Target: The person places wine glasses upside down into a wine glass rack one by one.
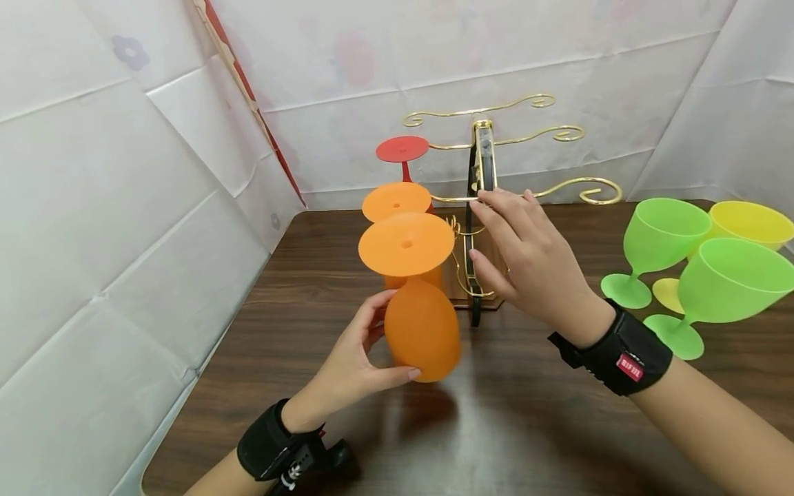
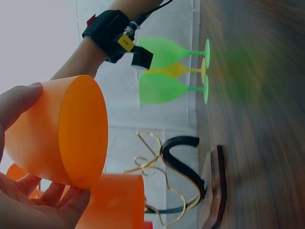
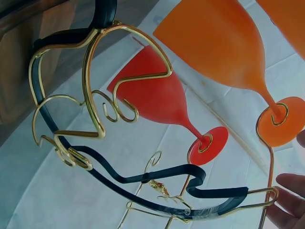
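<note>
My left hand [image 1: 350, 358] grips the bowl of an upside-down orange goblet [image 1: 423, 331], thumb and fingers on opposite sides near its rim. The goblet's round foot points up, in front of the rack. A gold and black wire rack [image 1: 485, 162] with curled arms stands on a wooden base. Behind the held goblet, another orange goblet [image 3: 219, 43] hangs by its foot from a rack arm, and a red goblet [image 3: 152, 90] hangs farther back. My right hand [image 1: 527, 255] is at the front of the rack, fingers fairly straight and fingertips right at its front arm.
Two green goblets [image 1: 666, 234] and a yellow goblet [image 1: 750, 224] stand upright at the right side of the dark wooden table [image 1: 298, 275]. White patterned sheeting [image 1: 347, 62] hangs behind and at the sides. The rack's right-hand arms [image 1: 598, 193] reach out with curled ends.
</note>
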A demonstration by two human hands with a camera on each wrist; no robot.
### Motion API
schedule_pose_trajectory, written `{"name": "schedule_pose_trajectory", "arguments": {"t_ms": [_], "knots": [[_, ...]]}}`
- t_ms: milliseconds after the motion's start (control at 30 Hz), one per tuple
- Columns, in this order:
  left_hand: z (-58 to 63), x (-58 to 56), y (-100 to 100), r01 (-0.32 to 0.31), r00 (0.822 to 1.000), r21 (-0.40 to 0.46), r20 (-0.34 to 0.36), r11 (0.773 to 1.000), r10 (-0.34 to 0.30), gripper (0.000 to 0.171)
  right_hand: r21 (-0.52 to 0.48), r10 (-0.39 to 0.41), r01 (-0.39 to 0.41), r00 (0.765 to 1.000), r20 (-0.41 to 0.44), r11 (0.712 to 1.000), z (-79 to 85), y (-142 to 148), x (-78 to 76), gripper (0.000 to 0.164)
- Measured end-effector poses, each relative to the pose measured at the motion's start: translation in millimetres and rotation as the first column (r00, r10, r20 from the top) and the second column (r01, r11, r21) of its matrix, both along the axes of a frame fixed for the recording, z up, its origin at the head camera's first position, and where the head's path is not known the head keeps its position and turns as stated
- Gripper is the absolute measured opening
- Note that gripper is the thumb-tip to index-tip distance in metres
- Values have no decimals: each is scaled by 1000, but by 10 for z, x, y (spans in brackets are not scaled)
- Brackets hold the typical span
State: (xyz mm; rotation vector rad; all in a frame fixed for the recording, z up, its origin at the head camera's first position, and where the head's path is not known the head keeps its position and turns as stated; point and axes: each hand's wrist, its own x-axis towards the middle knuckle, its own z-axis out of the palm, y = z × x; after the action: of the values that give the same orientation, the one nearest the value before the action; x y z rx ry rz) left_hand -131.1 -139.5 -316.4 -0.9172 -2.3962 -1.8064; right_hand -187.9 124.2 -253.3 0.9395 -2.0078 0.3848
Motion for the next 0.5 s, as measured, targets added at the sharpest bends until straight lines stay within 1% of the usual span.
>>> {"name": "schedule_pose_trajectory", "arguments": {"t_ms": [67, 267, 500], "knots": [[-2, 12, -57, -19, 1000, -6, -3, 1000, 19, 84, 6, -12, 12, 1000, 2, 1000, -9, 2, -8, 49], [-35, 30, -287, -81, 997, 3, -18, 997, 81, 84, 0, -12, 12, 1000, 5, 1000, -20, -11, -14, 48], [-58, 40, -502, -162, 987, 8, -8, 987, 162, 82, -22, 13, -13, 1000, -14, 1000, -37, -22, -31, 48]]}}
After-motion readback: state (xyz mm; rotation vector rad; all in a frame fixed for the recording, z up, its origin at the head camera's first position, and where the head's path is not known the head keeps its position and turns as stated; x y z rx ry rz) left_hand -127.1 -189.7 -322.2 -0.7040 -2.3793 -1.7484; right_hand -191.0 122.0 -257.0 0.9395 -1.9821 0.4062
